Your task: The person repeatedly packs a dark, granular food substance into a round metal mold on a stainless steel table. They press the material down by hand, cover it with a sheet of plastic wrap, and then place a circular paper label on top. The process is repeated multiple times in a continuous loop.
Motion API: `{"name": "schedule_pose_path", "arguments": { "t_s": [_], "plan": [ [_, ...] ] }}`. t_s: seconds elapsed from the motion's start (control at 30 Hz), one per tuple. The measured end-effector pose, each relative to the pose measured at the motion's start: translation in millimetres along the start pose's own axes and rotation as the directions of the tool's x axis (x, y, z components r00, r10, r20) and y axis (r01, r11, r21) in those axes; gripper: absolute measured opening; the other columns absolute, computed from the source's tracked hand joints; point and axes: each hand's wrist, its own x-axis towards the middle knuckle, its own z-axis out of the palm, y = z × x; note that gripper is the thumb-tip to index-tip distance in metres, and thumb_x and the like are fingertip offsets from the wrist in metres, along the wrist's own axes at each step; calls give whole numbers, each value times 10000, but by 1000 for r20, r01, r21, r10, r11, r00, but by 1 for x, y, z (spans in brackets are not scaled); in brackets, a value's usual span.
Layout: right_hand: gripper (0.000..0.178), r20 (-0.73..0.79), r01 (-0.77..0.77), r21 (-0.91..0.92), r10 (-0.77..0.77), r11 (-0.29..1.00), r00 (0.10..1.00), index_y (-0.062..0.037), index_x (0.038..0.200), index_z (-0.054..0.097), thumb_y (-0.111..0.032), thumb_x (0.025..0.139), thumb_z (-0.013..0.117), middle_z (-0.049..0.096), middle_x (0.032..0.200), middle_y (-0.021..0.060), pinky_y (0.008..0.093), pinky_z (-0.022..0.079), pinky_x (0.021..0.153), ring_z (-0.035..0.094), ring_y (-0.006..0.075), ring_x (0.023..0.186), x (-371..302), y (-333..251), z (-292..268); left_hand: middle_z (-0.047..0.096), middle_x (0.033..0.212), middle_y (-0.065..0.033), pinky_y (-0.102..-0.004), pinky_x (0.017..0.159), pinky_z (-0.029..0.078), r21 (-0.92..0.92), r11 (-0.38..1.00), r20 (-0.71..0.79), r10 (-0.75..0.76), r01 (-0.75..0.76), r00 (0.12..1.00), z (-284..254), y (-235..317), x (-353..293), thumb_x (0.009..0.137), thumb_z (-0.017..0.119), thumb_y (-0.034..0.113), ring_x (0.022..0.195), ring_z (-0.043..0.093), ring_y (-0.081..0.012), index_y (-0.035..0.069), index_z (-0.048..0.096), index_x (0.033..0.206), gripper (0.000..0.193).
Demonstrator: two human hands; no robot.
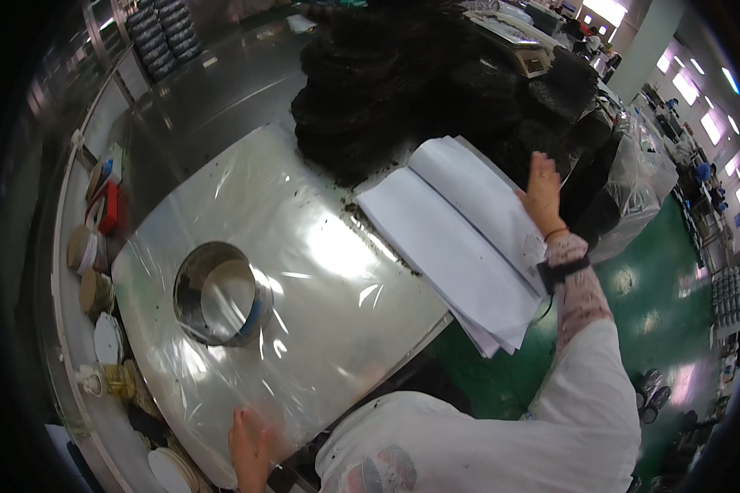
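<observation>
An open pad of white paper sheets (456,238) lies across the right edge of the plastic-covered surface, its lower corner jutting over the floor. My right hand (543,195) is beside the pad's right edge with fingers stretched out; whether it touches the paper I cannot tell. Near the front edge, my left hand (253,448) hovers over or rests on the clear plastic sheet (304,329), fingers apart and partly blurred. A short, wide metal ring (191,283) stands on the sheet, left of the middle.
A large dark heap of black material (378,90) fills the back. Behind it is a scale-like device (530,59). Several round discs and rolls (107,338) and a red object (107,207) line the left ledge. Plastic-wrapped bundles (637,177) stand at right above the green floor (501,374).
</observation>
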Motion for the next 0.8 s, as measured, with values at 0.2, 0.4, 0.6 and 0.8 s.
{"name": "schedule_pose_path", "arguments": {
  "t_s": [0.2,0.4,0.6,0.8],
  "plan": [
    [961,145,-51,-412,120,910,982,-38,1623,219,-200,855,774,188,1708,166,622,136,1242,163,340,1588,26,72,53,580,1409,-295,-539,1202,328,370,888,29,282,-273,959,45,-95,-5,884,625,296,1348,502,-459,-49,701,1173,456],
    [627,0,-55,-278,57,959,998,21,1557,327,-37,963,518,269,1668,220,549,325,1190,321,368,1523,32,108,112,660,1305,-242,-542,1205,322,329,925,61,182,-192,981,47,-93,-10,843,649,291,1328,522,-428,4,729,1085,384],
    [790,-239,54,-240,-113,969,964,14,1554,324,4,842,666,356,1620,216,484,383,1154,387,361,1485,52,128,66,576,1432,-247,-519,1213,293,139,982,86,119,-131,989,35,-87,-16,914,658,271,1401,467,-406,-25,613,1284,476],
    [862,-351,357,-62,-355,932,866,19,1539,359,132,734,645,383,1601,233,506,349,1179,387,410,1479,30,45,2,521,1509,-199,-444,1198,323,-228,956,-321,-251,183,913,-5,-39,-20,1030,590,248,1425,457,-366,-10,468,1498,548]
  ]
}}
